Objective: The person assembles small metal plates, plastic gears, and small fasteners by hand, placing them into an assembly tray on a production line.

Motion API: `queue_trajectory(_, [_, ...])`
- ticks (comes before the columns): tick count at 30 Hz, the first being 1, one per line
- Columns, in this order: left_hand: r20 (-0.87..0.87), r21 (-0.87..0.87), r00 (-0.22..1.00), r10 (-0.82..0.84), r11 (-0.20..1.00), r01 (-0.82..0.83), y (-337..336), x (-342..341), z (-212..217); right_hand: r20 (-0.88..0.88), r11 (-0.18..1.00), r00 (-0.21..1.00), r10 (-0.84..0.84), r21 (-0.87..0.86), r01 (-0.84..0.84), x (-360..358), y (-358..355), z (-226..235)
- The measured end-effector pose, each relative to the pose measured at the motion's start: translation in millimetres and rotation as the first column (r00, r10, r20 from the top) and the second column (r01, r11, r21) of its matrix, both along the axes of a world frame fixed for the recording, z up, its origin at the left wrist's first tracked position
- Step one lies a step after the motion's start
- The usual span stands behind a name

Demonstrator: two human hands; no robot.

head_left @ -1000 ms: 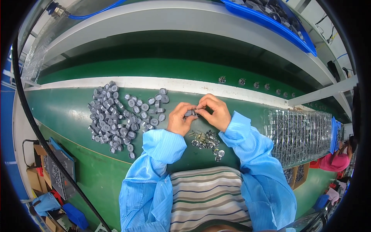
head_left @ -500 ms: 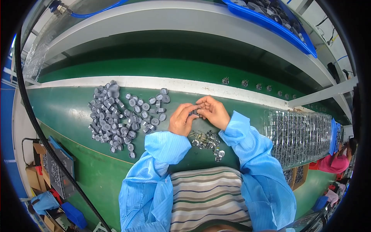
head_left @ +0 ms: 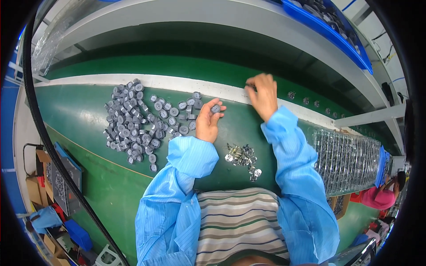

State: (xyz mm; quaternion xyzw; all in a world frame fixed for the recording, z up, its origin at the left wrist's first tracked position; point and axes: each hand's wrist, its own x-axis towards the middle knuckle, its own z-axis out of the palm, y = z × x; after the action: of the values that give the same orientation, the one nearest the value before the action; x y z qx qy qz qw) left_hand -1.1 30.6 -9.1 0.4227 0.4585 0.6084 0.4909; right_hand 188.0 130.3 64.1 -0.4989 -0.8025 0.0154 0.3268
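Observation:
My left hand [head_left: 208, 122] is closed around a round grey plastic cap [head_left: 215, 109] over the green bench. Out beyond the white rail, my right hand [head_left: 264, 95] reaches above the green strip at the back. Its fingers are bent together around something small and dark, blurred and mostly hidden. To the left of my left hand lies a big heap of the same grey caps [head_left: 128, 119]. Small shiny metal parts with pins [head_left: 242, 156] form a loose pile between my forearms. Several small metal-looking pieces [head_left: 306, 101] stand in a row beyond the rail, right of my right hand.
Clear plastic trays filled with parts [head_left: 346, 159] are stacked at the right. A white rail [head_left: 177, 82] edges the bench, with a shelf [head_left: 186, 13] and blue bin [head_left: 328, 35] above. A black cable [head_left: 44, 133] hangs at left. Another person [head_left: 377, 197] sits far right.
My hands have come apart. The right one has moved away and rightward over the rail; the left stays near the caps, now with a grey cap showing in its fingers.

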Motion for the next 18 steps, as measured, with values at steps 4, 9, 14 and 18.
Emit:
queue_trajectory(4, [0.045, -0.136, 0.999, 0.003, 0.991, 0.004, -2, -1, 16, -0.031, 0.749, 0.840, 0.542, -0.436, -0.499, -7, -81, 18])
queue_trajectory(9, [-0.043, -0.096, 0.999, -0.013, 0.995, 0.009, -3, -3, 1, -0.049, 0.643, 0.780, 0.624, -0.533, -0.549, -11, -103, 0])
queue_trajectory(14, [0.017, -0.046, 0.998, 0.054, 0.998, -0.053, -2, 2, 5, -0.213, 0.872, 0.885, 0.413, -0.189, -0.452, -1, -69, -14])
queue_trajectory(18, [0.067, -0.092, 0.998, 0.017, 0.996, -0.011, -1, 0, 11, -0.183, 0.889, 0.917, 0.355, -0.237, -0.392, 4, -67, -24])
